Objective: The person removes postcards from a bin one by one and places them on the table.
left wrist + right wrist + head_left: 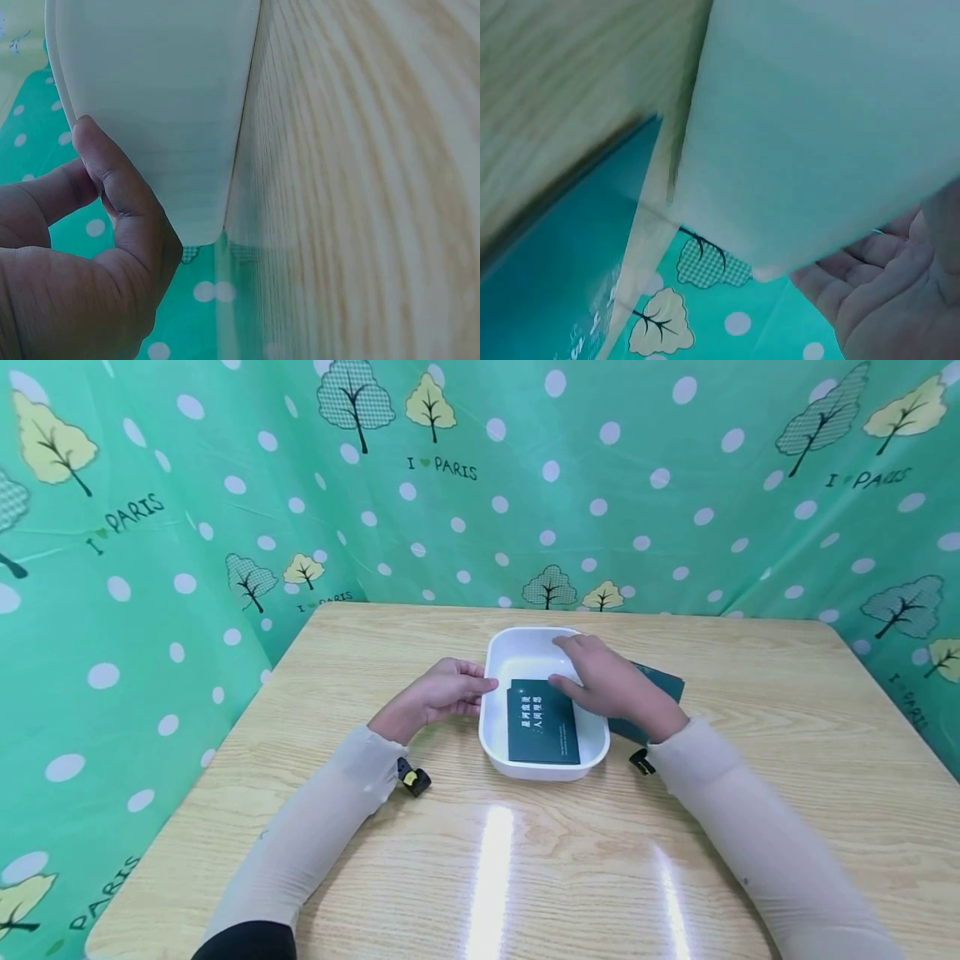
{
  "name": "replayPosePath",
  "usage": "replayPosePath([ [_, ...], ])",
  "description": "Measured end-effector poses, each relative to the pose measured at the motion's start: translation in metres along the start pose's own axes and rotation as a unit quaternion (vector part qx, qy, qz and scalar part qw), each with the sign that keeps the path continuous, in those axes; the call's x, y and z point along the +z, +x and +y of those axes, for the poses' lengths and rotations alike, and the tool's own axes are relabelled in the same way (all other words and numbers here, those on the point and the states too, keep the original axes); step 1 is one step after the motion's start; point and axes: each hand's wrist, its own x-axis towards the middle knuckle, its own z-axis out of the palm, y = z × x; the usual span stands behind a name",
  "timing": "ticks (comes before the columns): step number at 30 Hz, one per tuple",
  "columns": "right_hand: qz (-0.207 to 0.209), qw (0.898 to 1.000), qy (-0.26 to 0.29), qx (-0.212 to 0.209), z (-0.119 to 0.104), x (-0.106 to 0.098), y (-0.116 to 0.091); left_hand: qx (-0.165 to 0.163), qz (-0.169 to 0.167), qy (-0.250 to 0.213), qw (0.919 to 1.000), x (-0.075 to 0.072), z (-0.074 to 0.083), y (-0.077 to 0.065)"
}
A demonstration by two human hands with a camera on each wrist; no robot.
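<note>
A white rectangular tray (529, 770) with rounded corners stands on the table. Inside lies a dark green booklet (543, 727) with white characters; another edge peeks out at its top left. My left hand (448, 687) pinches the tray's left wall, thumb over the rim and fingers outside, as the left wrist view also shows. Over the tray's right side is my right hand (600, 677), its thumb and fingers spread with nothing seen between them. Beneath the right wrist, beside the tray, a second dark green booklet (663, 681) is partly hidden by the arm.
All this is on a wood-grain table (375, 877), toward its far edge. Behind it and to both sides hangs a green curtain (465, 552) with dots and trees. Black straps (413, 777) show at the wrists.
</note>
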Motion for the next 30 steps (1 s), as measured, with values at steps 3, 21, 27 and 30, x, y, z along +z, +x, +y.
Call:
replayPosePath([
  [3,-0.013,1.000,-0.005,-0.001,-0.005,0.004,0.001,0.000,0.000,0.001,1.0000,-0.001,0.000,0.000],
  [21,-0.132,0.991,-0.029,0.018,-0.018,0.022,0.005,-0.006,-0.001,-0.006,1.0000,-0.001,0.000,-0.001],
  [27,-0.145,0.988,-0.046,0.021,-0.017,0.023,0.005,-0.007,-0.002,-0.002,1.0000,-0.001,0.001,-0.001],
  [30,-0.148,0.987,-0.056,0.017,-0.016,0.023,0.005,-0.007,-0.002,-0.002,1.0000,-0.001,0.001,-0.002],
])
